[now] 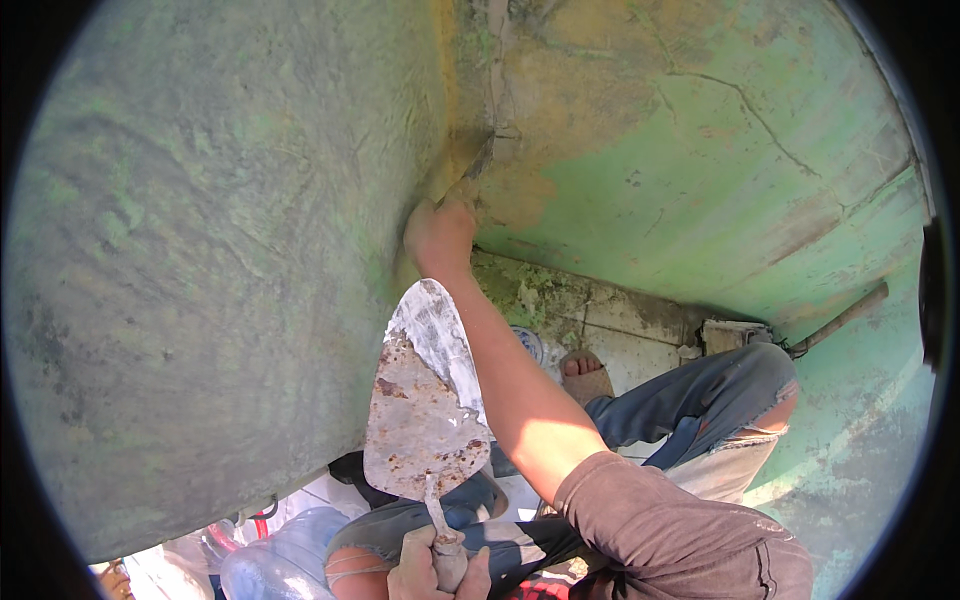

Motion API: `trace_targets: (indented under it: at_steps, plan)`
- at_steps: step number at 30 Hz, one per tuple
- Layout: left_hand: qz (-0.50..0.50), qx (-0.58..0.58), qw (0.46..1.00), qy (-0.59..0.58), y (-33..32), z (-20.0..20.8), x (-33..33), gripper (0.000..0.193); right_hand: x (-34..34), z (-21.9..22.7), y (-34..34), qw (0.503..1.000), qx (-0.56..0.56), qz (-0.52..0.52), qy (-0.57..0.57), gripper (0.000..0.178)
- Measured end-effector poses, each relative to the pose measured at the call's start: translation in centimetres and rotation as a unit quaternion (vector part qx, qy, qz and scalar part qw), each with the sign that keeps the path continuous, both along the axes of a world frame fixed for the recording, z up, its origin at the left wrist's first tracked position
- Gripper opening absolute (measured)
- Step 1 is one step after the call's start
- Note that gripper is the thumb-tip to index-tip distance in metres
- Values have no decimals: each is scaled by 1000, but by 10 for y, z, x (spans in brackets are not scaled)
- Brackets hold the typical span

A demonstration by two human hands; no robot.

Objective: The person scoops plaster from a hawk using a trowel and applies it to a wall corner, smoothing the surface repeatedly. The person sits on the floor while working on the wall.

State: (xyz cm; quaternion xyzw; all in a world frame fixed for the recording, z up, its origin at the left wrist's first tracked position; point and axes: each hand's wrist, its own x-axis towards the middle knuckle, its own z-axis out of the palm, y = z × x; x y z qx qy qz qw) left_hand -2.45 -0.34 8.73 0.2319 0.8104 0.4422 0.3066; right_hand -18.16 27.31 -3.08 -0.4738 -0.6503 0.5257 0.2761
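Observation:
In my left hand (432, 570), low in the middle, a rusty trowel (425, 410) stands upright by its handle. White paste coats the tip and right edge of its blade. My right arm reaches up past it into the corner between two walls. There my right hand (441, 235) is closed around a narrow dark tool (482, 160), perhaps a scraper, whose end touches the corner seam. Its handle is hidden in the fist. The seam beside it is yellowish and cracked.
A curved grey-green wall (220, 260) bulges close on the left. Opposite is a cracked green wall (700, 170) with a pipe (840, 320) sticking out low down. My bent knees in torn jeans (700, 395) and a sandalled foot (584, 372) fill the floor space. A clear plastic bag (285, 560) lies lower left.

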Motion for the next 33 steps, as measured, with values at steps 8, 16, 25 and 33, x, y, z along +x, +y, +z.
trace_targets:
  at_steps: [8, 16, 25, 33]
  plan:
    - [-3, -11, 1000, 7, -2, -2, 2, 25, 9, 1, -17, 991, 78, -109, 24, 64]
    - [-5, -1, 999, -32, -4, -2, 2, 23, -6, -1, -1, 994, 80, -69, 7, 64]
    - [-5, -5, 1000, -14, -4, -3, 3, 23, -2, 3, -2, 978, 163, -126, 44, 64]
    - [15, -2, 999, -42, -3, -1, 3, 23, 5, 11, -19, 995, 64, -77, 29, 66]
